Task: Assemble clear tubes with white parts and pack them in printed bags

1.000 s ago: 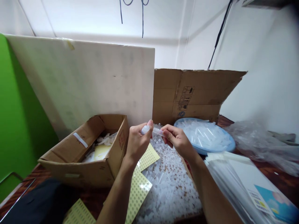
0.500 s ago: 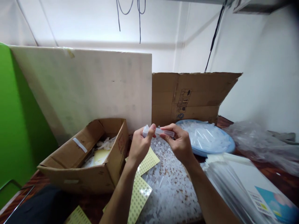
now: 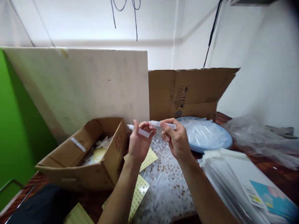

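Observation:
My left hand [image 3: 139, 148] is closed on a small translucent plastic tube [image 3: 144, 133], which lies across its fingers and palm with a narrow tip poking out to the left past the thumb. Facing it, my right hand [image 3: 179, 140] pinches a second translucent plastic tube [image 3: 170, 125] between thumb and fingers. This one lies almost level, its left end close to my left fingertips; whether they touch it I cannot tell. Below both hands spreads a heap of small white and clear plastic pieces [image 3: 167, 183], with brown bits showing among them.
On the left stands an open cardboard box [image 3: 93, 175] with scraps inside. Yellow dotted sticker sheets [image 3: 140, 189] lie beside the heap. A blue basin [image 3: 230, 141] of clear plastic pieces, a stack of plastic bags [image 3: 230, 183] and crumpled clear plastic [image 3: 259, 137] are at right.
Two tubes now show apart, one in each hand, where the hands were together around the tubes. My left fingers have turned up and loosened somewhat. The camera view has shifted slightly.

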`<state>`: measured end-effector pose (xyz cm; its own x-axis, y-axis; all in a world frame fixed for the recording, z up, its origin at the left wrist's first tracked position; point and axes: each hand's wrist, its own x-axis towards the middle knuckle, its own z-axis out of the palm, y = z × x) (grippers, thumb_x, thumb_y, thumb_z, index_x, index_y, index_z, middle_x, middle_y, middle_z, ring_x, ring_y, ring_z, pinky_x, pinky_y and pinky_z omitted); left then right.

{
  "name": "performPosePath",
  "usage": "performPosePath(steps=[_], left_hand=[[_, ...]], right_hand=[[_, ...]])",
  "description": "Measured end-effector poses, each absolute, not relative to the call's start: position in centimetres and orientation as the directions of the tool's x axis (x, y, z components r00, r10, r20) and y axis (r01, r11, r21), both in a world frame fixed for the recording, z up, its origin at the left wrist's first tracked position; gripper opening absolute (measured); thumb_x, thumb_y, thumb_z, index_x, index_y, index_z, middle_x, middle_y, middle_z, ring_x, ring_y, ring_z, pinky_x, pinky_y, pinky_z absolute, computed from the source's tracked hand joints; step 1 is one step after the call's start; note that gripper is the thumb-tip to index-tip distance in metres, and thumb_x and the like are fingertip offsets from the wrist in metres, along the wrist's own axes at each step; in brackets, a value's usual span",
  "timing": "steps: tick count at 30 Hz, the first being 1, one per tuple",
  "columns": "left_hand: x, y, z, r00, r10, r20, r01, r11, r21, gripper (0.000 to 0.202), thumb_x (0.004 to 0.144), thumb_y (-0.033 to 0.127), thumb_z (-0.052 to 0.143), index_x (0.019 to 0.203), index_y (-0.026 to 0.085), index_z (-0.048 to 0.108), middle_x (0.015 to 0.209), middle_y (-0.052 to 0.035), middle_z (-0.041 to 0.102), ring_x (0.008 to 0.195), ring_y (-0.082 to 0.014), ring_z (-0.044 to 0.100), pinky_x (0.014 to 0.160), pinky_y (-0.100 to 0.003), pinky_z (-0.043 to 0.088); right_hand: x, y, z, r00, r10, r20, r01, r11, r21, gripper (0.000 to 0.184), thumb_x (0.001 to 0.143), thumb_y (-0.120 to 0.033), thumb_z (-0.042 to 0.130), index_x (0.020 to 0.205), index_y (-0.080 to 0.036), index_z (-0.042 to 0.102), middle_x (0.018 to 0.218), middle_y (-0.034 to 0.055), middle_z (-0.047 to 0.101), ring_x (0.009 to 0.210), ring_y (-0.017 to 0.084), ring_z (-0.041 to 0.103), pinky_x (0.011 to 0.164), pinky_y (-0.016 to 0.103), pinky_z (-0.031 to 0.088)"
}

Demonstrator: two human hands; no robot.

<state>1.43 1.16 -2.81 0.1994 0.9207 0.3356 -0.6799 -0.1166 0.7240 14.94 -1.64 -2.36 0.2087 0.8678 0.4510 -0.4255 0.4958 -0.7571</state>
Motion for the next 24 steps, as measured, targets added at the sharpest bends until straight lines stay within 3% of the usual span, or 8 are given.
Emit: performPosePath(steps=[3,5,8,13,18,21,24], left_hand=[[1.2,1.7,-2.8,0.252,0.941,0.227,-0.711,0.021,0.703,0.056,0.104,0.061,0.034,0.108,0.020,0.072,0.115,-0.0114,0.074,0.115,-0.0261,0.068,0.096,-0.040,0.056],[0.6,1.9,-2.7,0.215,0.947,0.238,-0.627,-0.053,0.778,0.064,0.103,0.065,0.026,0.121,0.022,0.069,0.136,-0.0120,0.068,0.131,-0.0299,0.060,0.101,-0.044,0.054],[0.1,2.0,-2.6,0.191,0.940,0.281,-0.485,-0.159,0.860,0.075,0.100,0.072,0.017,0.137,0.024,0.061,0.150,-0.0112,0.058,0.140,-0.0327,0.052,0.105,-0.048,0.053],[1.5,1.4,-2.5,0.241,0.933,0.268,-0.642,-0.054,0.765,0.075,0.101,0.071,0.021,0.143,0.022,0.057,0.151,-0.0111,0.057,0.141,-0.0304,0.051,0.111,-0.045,0.048],[3.9,0.5,-3.1,0.226,0.968,0.111,-0.685,0.077,0.724,0.062,0.105,0.062,0.032,0.139,0.017,0.058,0.153,-0.0113,0.054,0.142,-0.0258,0.050,0.110,-0.034,0.047],[4.6,0.3,-3.5,0.191,0.980,0.045,-0.681,0.099,0.726,0.054,0.105,0.057,0.040,0.135,0.017,0.059,0.147,-0.0118,0.059,0.137,-0.0236,0.054,0.106,-0.031,0.048],[4.6,0.4,-4.0,0.267,0.959,0.097,-0.600,0.087,0.795,0.058,0.102,0.064,0.042,0.121,0.015,0.067,0.125,-0.0126,0.071,0.122,-0.0264,0.064,0.097,-0.034,0.052]], right_hand=[[16.0,-1.6,-2.5,0.293,0.809,0.510,-0.276,0.583,-0.764,0.022,0.080,-0.030,0.084,0.095,-0.021,0.071,0.066,-0.0040,0.061,0.055,0.011,0.051,0.052,0.024,0.042],[16.8,-1.7,-2.4,0.279,0.780,0.560,-0.110,0.605,-0.788,0.019,0.083,-0.031,0.081,0.098,-0.022,0.072,0.077,-0.0006,0.066,0.064,0.014,0.057,0.058,0.026,0.045],[17.2,-1.9,-2.3,0.204,0.738,0.644,0.125,0.633,-0.764,0.012,0.087,-0.031,0.075,0.096,-0.023,0.073,0.090,0.0032,0.068,0.077,0.018,0.062,0.067,0.030,0.050],[15.8,-1.6,-2.8,0.057,0.664,0.746,0.300,0.701,-0.647,0.008,0.090,-0.022,0.070,0.098,-0.023,0.073,0.104,0.0062,0.064,0.092,0.022,0.065,0.075,0.032,0.054],[14.8,-1.2,-3.7,-0.059,0.655,0.753,0.275,0.736,-0.619,0.021,0.094,-0.018,0.066,0.112,-0.027,0.071,0.112,0.0057,0.065,0.104,0.023,0.064,0.086,0.035,0.054],[15.0,-1.0,-4.0,-0.075,0.657,0.750,0.248,0.741,-0.624,0.020,0.095,-0.024,0.070,0.114,-0.028,0.073,0.113,0.0055,0.066,0.106,0.024,0.064,0.090,0.036,0.053],[15.1,-0.8,-4.2,-0.049,0.699,0.713,0.191,0.707,-0.681,0.017,0.094,-0.035,0.073,0.109,-0.026,0.074,0.109,0.0057,0.067,0.099,0.024,0.066,0.082,0.034,0.055]])
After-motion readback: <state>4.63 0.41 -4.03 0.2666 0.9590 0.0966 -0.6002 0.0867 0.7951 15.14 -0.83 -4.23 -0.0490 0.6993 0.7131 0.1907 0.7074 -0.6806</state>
